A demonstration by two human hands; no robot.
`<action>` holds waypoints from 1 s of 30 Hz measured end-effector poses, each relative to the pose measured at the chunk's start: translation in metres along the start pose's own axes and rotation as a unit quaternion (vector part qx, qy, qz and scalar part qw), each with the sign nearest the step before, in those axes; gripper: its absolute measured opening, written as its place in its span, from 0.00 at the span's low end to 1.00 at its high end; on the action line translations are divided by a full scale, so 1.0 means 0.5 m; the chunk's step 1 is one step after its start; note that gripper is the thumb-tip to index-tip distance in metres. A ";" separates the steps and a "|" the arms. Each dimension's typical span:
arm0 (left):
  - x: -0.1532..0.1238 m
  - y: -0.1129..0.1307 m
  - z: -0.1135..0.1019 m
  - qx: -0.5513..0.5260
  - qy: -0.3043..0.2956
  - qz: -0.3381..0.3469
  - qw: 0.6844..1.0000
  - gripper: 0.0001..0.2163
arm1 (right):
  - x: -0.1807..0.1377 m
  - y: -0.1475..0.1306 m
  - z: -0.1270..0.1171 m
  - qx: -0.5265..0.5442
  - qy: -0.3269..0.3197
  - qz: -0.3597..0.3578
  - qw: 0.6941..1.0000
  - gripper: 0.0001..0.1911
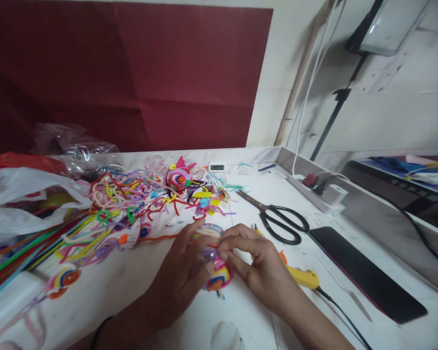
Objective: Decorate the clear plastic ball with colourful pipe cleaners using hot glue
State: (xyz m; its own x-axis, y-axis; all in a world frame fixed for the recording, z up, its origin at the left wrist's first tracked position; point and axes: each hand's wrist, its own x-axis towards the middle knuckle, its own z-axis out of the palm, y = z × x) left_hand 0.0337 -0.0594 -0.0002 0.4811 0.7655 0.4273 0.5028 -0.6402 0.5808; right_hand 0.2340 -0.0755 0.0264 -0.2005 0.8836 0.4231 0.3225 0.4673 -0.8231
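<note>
A clear round ball covered with coloured pipe cleaners is between my hands, just above the table. My left hand is closed around its left side, fingers along the top and thumb on the front. My right hand pinches at its upper right, thumb and forefinger together on what looks like an orange pipe cleaner; the fingertips hide most of it. An orange-red pipe cleaner stretches leftward from behind my left hand. Beyond lies a finished-looking pipe-cleaner figure with a round orange-centred eye.
Loose pipe cleaners pile up at the left, beside white plastic bags. Black-handled scissors, a yellow corded tool and a black phone-like slab lie right. A power strip and small digital clock stand behind.
</note>
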 end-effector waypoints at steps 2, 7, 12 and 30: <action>-0.001 0.002 0.001 -0.012 0.005 -0.003 1.000 0.14 | 0.001 0.000 0.000 -0.002 0.004 -0.004 1.000 0.08; -0.002 0.001 0.001 -0.021 0.002 -0.005 1.000 0.09 | 0.003 0.001 -0.002 -0.005 0.007 -0.009 1.000 0.08; 0.000 -0.003 0.002 -0.023 0.010 0.007 1.000 0.10 | 0.004 -0.002 0.001 0.005 0.009 0.000 1.000 0.08; -0.002 -0.004 0.005 -0.026 0.017 0.008 0.999 0.09 | -0.007 -0.010 -0.001 -0.024 0.014 -0.035 0.999 0.09</action>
State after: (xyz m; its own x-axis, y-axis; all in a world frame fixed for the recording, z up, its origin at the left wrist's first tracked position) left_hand 0.0339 -0.0591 -0.0037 0.4634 0.7574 0.4600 0.4571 -0.6490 0.6081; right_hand 0.2336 -0.0808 0.0291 -0.1994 0.8486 0.4900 0.3519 0.5287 -0.7724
